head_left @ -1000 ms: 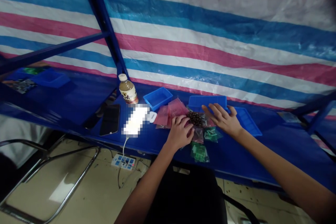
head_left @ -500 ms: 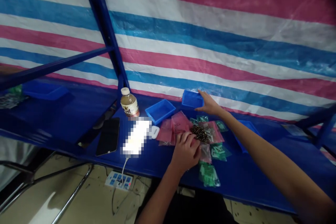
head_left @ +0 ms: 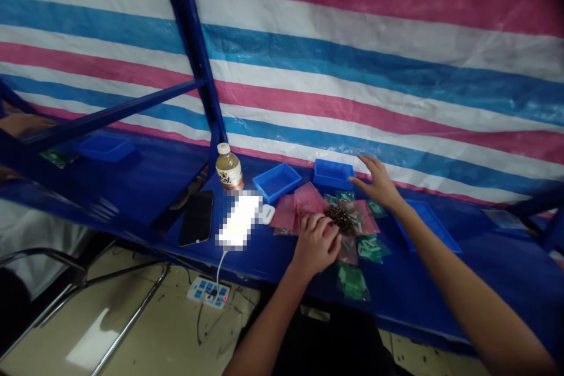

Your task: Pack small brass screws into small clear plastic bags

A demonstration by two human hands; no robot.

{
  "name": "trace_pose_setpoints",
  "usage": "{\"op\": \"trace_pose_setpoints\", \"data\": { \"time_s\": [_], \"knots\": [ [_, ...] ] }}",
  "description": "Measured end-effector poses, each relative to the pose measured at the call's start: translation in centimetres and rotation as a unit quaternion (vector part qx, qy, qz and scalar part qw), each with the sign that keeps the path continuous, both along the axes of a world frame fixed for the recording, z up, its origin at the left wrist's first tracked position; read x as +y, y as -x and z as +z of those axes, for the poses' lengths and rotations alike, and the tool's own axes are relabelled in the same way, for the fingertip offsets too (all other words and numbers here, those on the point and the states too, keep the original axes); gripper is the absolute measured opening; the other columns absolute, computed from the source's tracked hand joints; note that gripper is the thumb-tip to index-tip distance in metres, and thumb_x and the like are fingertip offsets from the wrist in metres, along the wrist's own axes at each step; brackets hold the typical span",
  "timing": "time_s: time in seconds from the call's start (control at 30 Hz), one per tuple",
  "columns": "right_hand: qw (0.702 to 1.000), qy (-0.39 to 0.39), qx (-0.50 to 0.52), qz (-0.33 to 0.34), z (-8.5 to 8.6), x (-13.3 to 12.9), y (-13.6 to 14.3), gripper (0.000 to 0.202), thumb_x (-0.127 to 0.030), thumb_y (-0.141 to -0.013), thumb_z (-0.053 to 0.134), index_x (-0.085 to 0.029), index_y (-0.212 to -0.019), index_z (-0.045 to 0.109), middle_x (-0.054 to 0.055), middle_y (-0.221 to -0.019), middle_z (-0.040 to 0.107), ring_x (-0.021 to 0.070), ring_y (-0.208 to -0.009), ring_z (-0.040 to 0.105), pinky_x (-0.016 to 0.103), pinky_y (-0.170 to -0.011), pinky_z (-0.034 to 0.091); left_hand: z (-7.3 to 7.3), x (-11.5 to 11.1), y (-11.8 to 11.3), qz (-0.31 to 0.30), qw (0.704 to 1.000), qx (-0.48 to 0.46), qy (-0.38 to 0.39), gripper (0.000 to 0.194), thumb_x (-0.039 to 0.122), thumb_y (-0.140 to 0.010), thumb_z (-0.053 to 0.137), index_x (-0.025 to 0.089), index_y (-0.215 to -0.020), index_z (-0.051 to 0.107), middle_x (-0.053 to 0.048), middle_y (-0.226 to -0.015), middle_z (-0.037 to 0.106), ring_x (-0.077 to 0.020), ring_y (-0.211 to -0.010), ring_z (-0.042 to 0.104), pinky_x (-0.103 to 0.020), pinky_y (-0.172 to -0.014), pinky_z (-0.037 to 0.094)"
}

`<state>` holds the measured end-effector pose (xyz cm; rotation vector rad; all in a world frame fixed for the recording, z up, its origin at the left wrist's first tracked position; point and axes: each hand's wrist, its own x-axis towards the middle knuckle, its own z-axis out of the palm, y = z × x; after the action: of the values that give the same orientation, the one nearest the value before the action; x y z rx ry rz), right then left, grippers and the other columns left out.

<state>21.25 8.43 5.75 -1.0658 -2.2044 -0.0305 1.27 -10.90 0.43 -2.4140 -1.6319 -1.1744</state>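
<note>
My right hand (head_left: 379,185) is open, thumb and fingers spread, just right of a small blue tray (head_left: 333,174) at the back of the table. A narrow gap seems to separate the fingertips from the tray. Lower down, my left hand (head_left: 316,242) is curled at the left edge of a heap of small dark brass-coloured metal parts (head_left: 341,219). Something pink shows among its bent fingers, but what they hold is hidden. Pink plastic bags (head_left: 308,198) lie behind that hand. Green bags with small pieces (head_left: 371,247) lie around the heap, and another green bag (head_left: 353,283) sits near the front edge.
A second blue tray (head_left: 277,183) stands left of the first, and a larger blue tray (head_left: 429,224) lies under my right forearm. Further left are a drink bottle (head_left: 230,169), a white case (head_left: 267,214), a blurred-out bright device and a dark tablet (head_left: 196,218). A blue metal post (head_left: 198,53) rises behind.
My right hand has come off the small blue tray and moved right, its fingers spreading. That tray sits flatter on the table now. My left hand stays by the heap. The view has shifted slightly.
</note>
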Motion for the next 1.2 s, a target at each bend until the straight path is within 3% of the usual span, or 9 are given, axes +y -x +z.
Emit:
{"op": "trace_pose_setpoints", "data": {
  "time_s": [0.1, 0.2, 0.33, 0.47, 0.77, 1.07, 1.2],
  "knots": [
    [0.997, -0.018, 0.055, -0.048, -0.6, -6.0, -1.1, 0.047, -0.043, -0.088, 0.055, -0.021, -0.129, 0.052, 0.013, -0.121, 0.058, 0.0271, -0.116, 0.051, 0.047, -0.099, 0.043, 0.0, 0.1, 0.0, 0.024, 1.0, -0.007, -0.009, 0.023, 0.025, -0.088, 0.049, 0.023, -0.106, 0.063, -0.008, -0.111, 0.062, -0.0248, -0.113, 0.049, -0.047, -0.097, 0.037],
    [0.989, -0.013, 0.105, -0.108, -2.8, -11.2, -2.1, 0.033, -0.038, -0.091, 0.05, -0.021, -0.118, 0.059, 0.011, -0.11, 0.061, 0.0256, -0.105, 0.055, 0.045, -0.092, 0.046, -0.3, 0.2, -0.1, 0.054, 0.998, -0.006, -0.019, 0.023, 0.023, -0.088, 0.05, 0.024, -0.106, 0.064, -0.008, -0.109, 0.063, -0.0253, -0.113, 0.048, -0.047, -0.097, 0.037],
    [0.974, -0.009, 0.146, -0.175, -6.3, -14.6, -3.0, 0.028, -0.036, -0.092, 0.047, -0.019, -0.107, 0.063, 0.011, -0.1, 0.063, 0.0247, -0.095, 0.055, 0.043, -0.086, 0.046, -0.7, 0.1, -0.2, 0.086, 0.996, -0.009, -0.033, 0.025, 0.02, -0.087, 0.05, 0.023, -0.107, 0.064, -0.008, -0.109, 0.063, -0.026, -0.114, 0.048, -0.046, -0.095, 0.037],
    [0.966, -0.018, 0.143, -0.215, -8.0, -15.0, -3.5, 0.03, -0.04, -0.091, 0.047, -0.018, -0.1, 0.065, 0.012, -0.095, 0.061, 0.0265, -0.091, 0.054, 0.044, -0.084, 0.044, -1.0, 0.1, -0.2, 0.129, 0.99, -0.013, -0.048, 0.025, 0.018, -0.087, 0.05, 0.023, -0.106, 0.065, -0.009, -0.112, 0.061, -0.0278, -0.116, 0.046, -0.047, -0.096, 0.036],
    [0.974, 0.023, 0.103, -0.203, -8.7, -14.3, -3.5, 0.033, -0.051, -0.084, 0.056, -0.019, -0.086, 0.06, 0.01, -0.086, 0.061, 0.0257, -0.083, 0.052, 0.038, -0.074, 0.04, -0.7, 0.2, 0.3, 0.256, 0.965, -0.05, -0.011, 0.032, 0.024, -0.086, 0.05, 0.025, -0.116, 0.062, -0.012, -0.129, 0.051, -0.034, -0.118, 0.044, -0.052, -0.096, 0.035],
    [0.972, 0.061, 0.136, -0.181, -9.2, -13.7, -4.0, 0.025, -0.04, -0.087, 0.05, -0.02, -0.073, 0.055, 0.007, -0.075, 0.059, 0.0219, -0.072, 0.051, 0.035, -0.069, 0.039, -1.9, 1.3, 1.2, 0.258, 0.961, -0.099, 0.011, 0.037, 0.022, -0.082, 0.051, 0.021, -0.119, 0.058, -0.013, -0.126, 0.052, -0.0308, -0.118, 0.048, -0.048, -0.099, 0.038],
    [0.97, 0.048, 0.158, -0.179, -8.8, -14.0, -4.1, 0.02, -0.037, -0.088, 0.048, -0.019, -0.086, 0.057, 0.008, -0.08, 0.059, 0.023, -0.078, 0.052, 0.038, -0.075, 0.041, -2.0, 1.3, 1.3, 0.264, 0.957, -0.117, 0.008, 0.036, 0.022, -0.083, 0.05, 0.02, -0.118, 0.058, -0.013, -0.122, 0.054, -0.0297, -0.116, 0.049, -0.046, -0.098, 0.039]
  ]
}}
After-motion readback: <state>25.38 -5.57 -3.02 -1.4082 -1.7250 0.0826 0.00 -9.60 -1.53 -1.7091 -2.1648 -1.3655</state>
